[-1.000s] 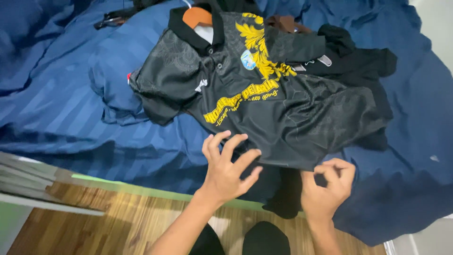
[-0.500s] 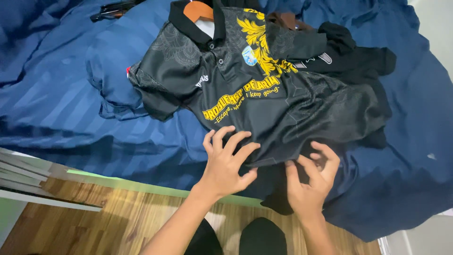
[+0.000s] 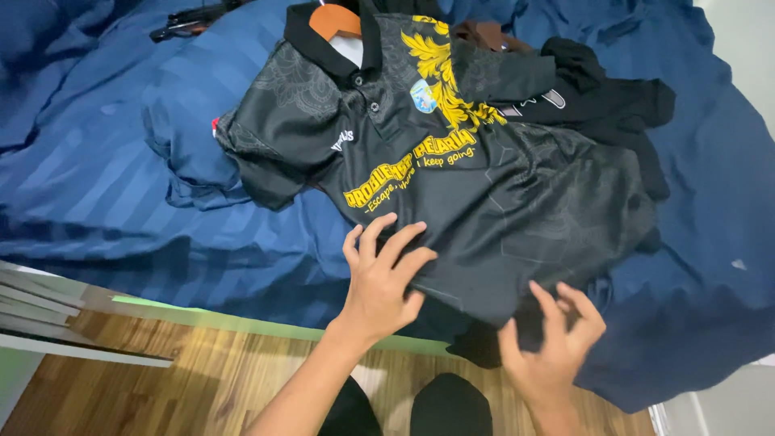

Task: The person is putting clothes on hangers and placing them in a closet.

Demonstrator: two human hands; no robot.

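Black polo shirt (image 3: 484,194) lying spread across blue bedsheet (image 3: 105,186), hanger (image 3: 335,18) in collar. Left hand (image 3: 383,278) pressing flat, fingers splayed, pinning shirt's lower hem. Right hand (image 3: 553,351) hovering beside hem corner, fingers curled loosely, gripping nothing.

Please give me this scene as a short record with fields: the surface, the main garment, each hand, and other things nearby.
surface: bed with blue striped sheet
garment: black polo shirt with yellow print, spread on the sheet, hanger in its collar
left hand: open, flat on the shirt's lower edge
right hand: open, fingers spread, at the shirt's hem near the bed edge
other clothes: dark clothes under the shirt on the right
floor: wood floor below the bed
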